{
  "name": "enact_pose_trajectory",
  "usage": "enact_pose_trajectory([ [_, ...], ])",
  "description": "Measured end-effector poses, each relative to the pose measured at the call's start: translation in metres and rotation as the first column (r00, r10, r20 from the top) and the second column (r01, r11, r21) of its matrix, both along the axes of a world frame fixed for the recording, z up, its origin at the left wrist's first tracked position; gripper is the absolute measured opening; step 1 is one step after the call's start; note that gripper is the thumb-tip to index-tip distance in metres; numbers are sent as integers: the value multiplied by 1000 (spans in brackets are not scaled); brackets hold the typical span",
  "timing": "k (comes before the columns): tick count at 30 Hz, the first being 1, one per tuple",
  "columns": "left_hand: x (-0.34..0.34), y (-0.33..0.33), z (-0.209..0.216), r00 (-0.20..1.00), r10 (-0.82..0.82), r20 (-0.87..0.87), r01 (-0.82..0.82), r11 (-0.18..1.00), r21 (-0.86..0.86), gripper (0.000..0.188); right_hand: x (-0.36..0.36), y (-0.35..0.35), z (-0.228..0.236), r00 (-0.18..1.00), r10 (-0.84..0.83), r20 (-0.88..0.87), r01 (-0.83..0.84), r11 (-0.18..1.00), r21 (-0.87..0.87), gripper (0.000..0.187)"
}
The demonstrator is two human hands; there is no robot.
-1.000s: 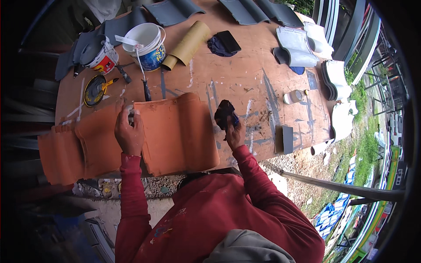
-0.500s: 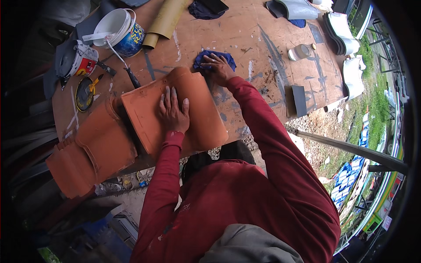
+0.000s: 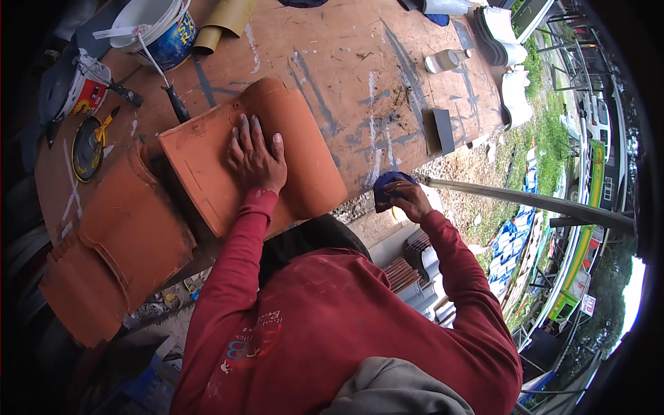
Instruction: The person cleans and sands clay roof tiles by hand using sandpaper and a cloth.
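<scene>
My left hand lies flat with fingers stretched on an orange roof tile, which rests near the front edge of the wooden table. Past the table's front edge, my right hand grips a dark blue cloth that is bunched up in its fingers. Left of the tile under my hand are more orange roof tiles, overlapping one another and jutting past the table edge.
A white and blue paint bucket with a brush across it, a smaller tub and a round lid stand at left. Toward the right are a jar, a dark sanding sheet and stacked white tiles. A metal pole crosses at right.
My right hand has picked the blue cloth off the table and carried it right and nearer, beyond the table edge. My left hand stays on the tile. The view has shifted.
</scene>
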State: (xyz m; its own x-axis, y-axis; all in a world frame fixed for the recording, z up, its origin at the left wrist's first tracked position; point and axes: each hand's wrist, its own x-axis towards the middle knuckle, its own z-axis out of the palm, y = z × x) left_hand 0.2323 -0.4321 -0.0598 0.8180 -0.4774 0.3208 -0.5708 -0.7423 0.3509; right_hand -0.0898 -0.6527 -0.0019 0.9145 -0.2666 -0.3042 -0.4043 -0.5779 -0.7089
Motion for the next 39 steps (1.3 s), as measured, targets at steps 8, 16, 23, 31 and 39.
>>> enact_pose_trajectory([
  [8, 0, 10, -1, 1000, 12, 23, -13, 1000, 9, 60, 207, -47, 20, 871, -167, 463, 238, 966, -100, 31],
  [16, 0, -3, 3, 998, -39, 52, 36, 998, 47, 58, 256, -46, -83, 972, 52, 227, 74, 855, -513, 46],
  [23, -3, -2, 10, 998, -51, 39, 48, 997, 64, 59, 9, 23, -80, 959, -199, 204, 278, 807, -521, 53],
  [31, -6, 2, 2, 996, -64, 67, 59, 996, 72, 59, -92, -11, -84, 164, -870, 466, 986, 124, -115, 28],
  [39, -5, 0, -6, 982, -67, 174, 71, 997, -19, 53, -72, -157, -90, -22, -982, 187, 983, -55, -173, 95],
])
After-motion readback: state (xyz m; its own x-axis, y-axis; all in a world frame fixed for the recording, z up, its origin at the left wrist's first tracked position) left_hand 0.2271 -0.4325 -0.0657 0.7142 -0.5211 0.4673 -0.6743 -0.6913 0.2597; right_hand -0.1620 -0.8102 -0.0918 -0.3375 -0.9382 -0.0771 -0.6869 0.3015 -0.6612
